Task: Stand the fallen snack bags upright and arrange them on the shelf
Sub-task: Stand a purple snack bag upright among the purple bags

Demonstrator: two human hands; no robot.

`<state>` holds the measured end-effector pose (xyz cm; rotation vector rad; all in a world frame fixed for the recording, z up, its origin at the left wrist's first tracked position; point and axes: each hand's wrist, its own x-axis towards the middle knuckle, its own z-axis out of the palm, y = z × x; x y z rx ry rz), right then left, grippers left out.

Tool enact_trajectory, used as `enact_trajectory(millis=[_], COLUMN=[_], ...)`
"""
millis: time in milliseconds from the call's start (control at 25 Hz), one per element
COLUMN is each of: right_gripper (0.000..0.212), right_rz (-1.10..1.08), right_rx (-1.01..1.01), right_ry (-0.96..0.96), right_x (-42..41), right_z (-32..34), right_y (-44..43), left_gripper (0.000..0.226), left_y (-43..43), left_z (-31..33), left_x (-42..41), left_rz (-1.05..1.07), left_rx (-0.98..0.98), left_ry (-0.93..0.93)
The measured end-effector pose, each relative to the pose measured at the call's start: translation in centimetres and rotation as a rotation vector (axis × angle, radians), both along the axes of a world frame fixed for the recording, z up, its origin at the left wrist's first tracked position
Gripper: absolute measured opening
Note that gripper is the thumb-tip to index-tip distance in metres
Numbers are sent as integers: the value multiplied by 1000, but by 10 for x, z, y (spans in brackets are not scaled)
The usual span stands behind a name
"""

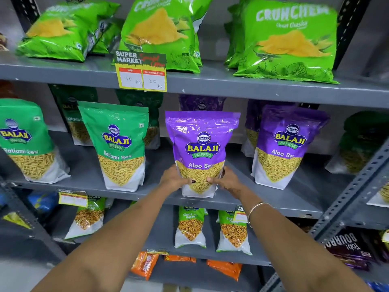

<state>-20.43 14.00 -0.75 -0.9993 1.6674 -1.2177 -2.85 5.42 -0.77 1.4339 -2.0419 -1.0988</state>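
Purple Aloo Sev bag (201,152) stood upright at the middle shelf's (263,204) front edge, your left hand (174,178) and right hand (226,180) clasping its base, while neighbouring bags already stood, leaving only final settling.

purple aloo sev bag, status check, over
Left hand and right hand both grip purple Aloo Sev bag low. Bag upright at middle shelf front edge. Nothing in the way.
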Motion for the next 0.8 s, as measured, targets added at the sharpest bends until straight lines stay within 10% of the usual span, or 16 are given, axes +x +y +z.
enact_trajectory(millis=[280,440,520,680,800], right_gripper=[64,71,41,32,72], right_rz=[-27,-140,-174,-275,-307], right_rx=[71,172,268,429,331], right_ry=[51,205,313,359,293], right_x=[-4,-30,-59,-131,-193], right_z=[-2,0,4,8,0], right_y=[1,16,35,78,93], left_gripper=[81,49,36,18,55], left_y=[-6,5,20,48,54], left_z=[5,23,32,26,13], left_x=[5,0,-20,-97,-164], left_rz=[-101,-237,-410,-600,-433], left_rx=[111,471,610,505,290], left_ry=[-51,-585,-735,-497,-151])
